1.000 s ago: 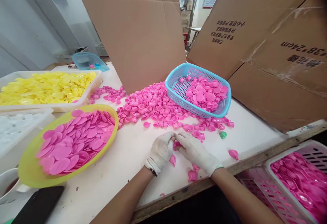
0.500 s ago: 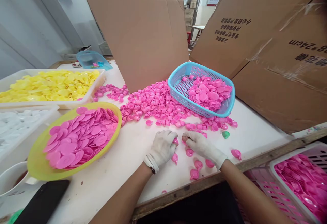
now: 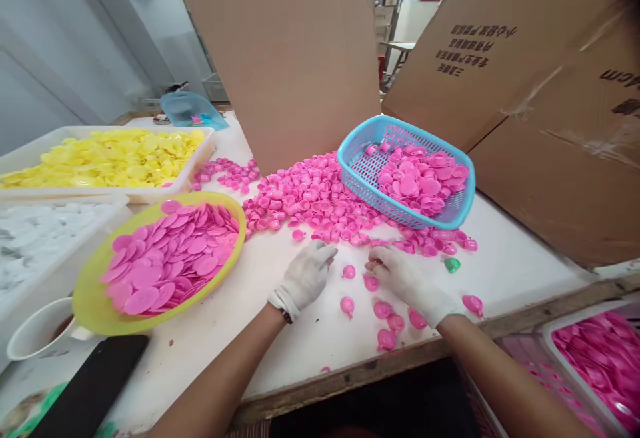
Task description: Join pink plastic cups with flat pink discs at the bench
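My left hand (image 3: 306, 275), in a white glove, is over the white tabletop with its fingers stretched out and nothing in them. My right hand (image 3: 407, 286), also gloved, has loosely bent fingers. Just below its fingertips lies a small pink cup (image 3: 371, 283); whether they touch it I cannot tell. Another pink piece (image 3: 349, 271) rests between the hands, and a pink piece with a small spout-like tip (image 3: 347, 306) lies nearer me. Several similar pieces lie below the right hand. Beyond the hands spreads a heap of pink cups (image 3: 320, 191).
A blue basket (image 3: 345, 158) of pink parts stands behind the right hand. To the left are a yellow bowl (image 3: 85, 298) of pink discs, a phone (image 3: 95, 385), a mug (image 3: 25, 338) and trays of yellow and white parts. Cardboard (image 3: 290, 58) walls the back. A green piece (image 3: 452, 265) lies right.
My hands have moved apart. The pink piece at my left fingers now lies on the table between the hands. The view has shifted slightly.
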